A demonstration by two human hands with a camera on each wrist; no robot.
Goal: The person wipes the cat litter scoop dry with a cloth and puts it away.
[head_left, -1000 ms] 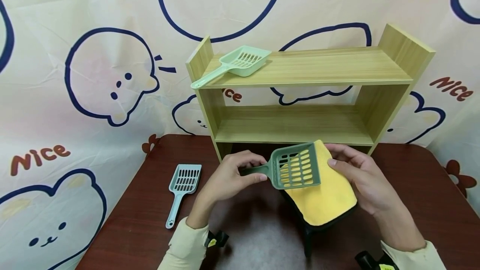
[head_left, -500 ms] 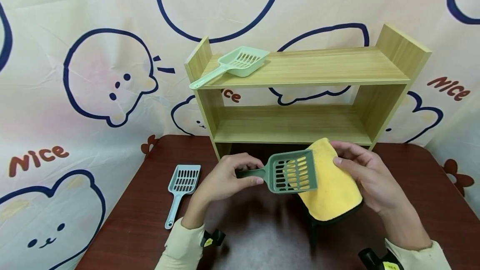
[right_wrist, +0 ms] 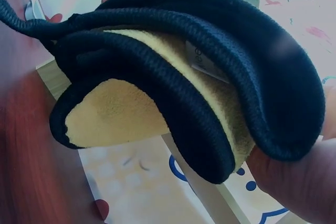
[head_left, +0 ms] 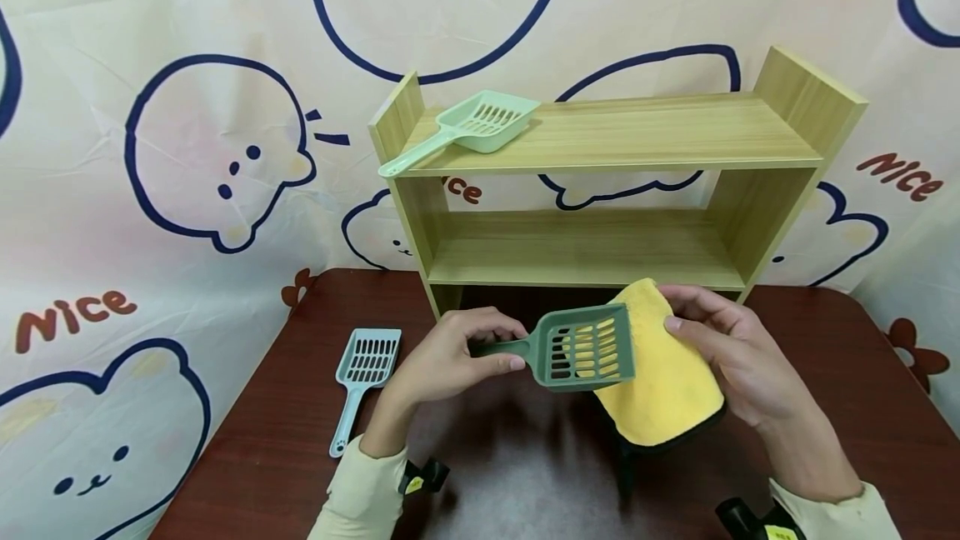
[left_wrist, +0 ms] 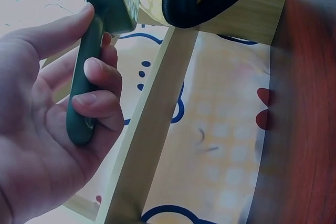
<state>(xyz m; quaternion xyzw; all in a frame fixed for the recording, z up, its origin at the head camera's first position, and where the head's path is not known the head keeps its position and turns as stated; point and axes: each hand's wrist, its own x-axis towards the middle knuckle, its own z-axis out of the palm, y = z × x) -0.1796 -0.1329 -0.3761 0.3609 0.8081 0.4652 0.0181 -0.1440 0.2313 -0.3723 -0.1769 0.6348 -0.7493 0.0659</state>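
My left hand [head_left: 465, 357] holds a dark green litter scoop [head_left: 537, 347] by its handle, thumb on one side and fingers curled round the other in the left wrist view. Its slotted head points right. Behind the head, a yellow cloth with black edging [head_left: 667, 382] shows through the slots; whether they touch I cannot tell. My right hand [head_left: 738, 357] grips the cloth at its upper right side. In the right wrist view the cloth [right_wrist: 115, 111] hangs in folds, with a white tag [right_wrist: 207, 61] between them. Most right-hand fingers are hidden there.
A light blue litter scoop [head_left: 357, 394] lies on the dark red-brown table [head_left: 255, 407] at left. Behind stands a two-tier wooden shelf [head_left: 585, 247]. A mint green litter scoop [head_left: 491, 140] rests on its top board, handle over the left front edge. A patterned sheet [head_left: 82, 215] covers the wall.
Over the second, the green scoop has shifted slightly left and down, while the yellow cloth has moved a little right, so less of it lies behind the scoop. Both grips stay the same.
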